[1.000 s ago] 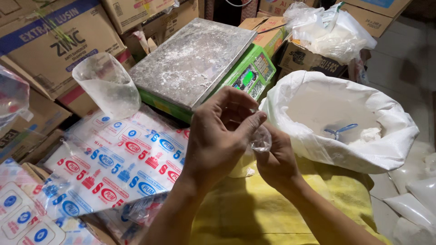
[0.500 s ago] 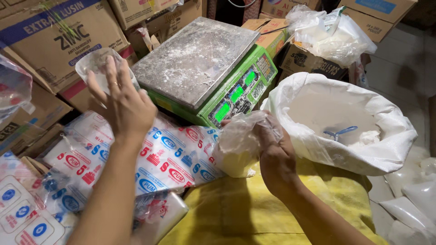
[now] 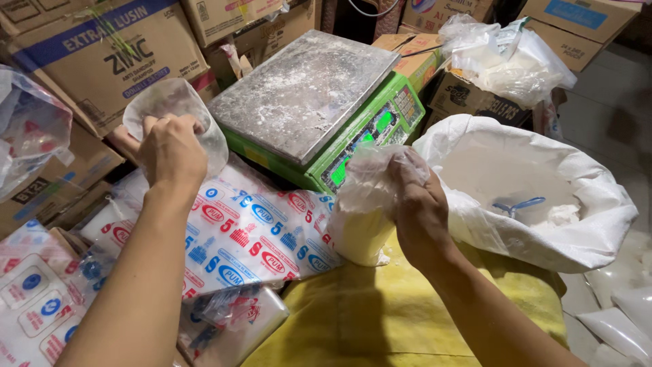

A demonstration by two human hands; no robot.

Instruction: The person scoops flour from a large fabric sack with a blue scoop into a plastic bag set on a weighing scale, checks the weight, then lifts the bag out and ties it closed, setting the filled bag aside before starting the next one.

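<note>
My right hand (image 3: 418, 204) grips the gathered neck of a small clear plastic bag (image 3: 363, 217) filled with pale powder, which rests on a yellow sack (image 3: 380, 312) in front of me. My left hand (image 3: 170, 149) reaches out to the left and closes on a stack of empty clear plastic bags (image 3: 180, 112) that stands upright beside a green weighing scale (image 3: 319, 102). The scale's metal platform is dusted with white powder and bears nothing.
A large white sack (image 3: 536, 197) of white powder with a blue scoop (image 3: 519, 204) in it stands open at the right. Printed plastic packs (image 3: 251, 224) lie below the scale. Cardboard boxes (image 3: 102, 54) line the back and left. Another filled plastic bag (image 3: 502, 58) sits behind.
My left hand left the small bag's neck, swung left and took hold of the empty bags. My right hand kept the filled bag and lowered it onto the yellow sack.
</note>
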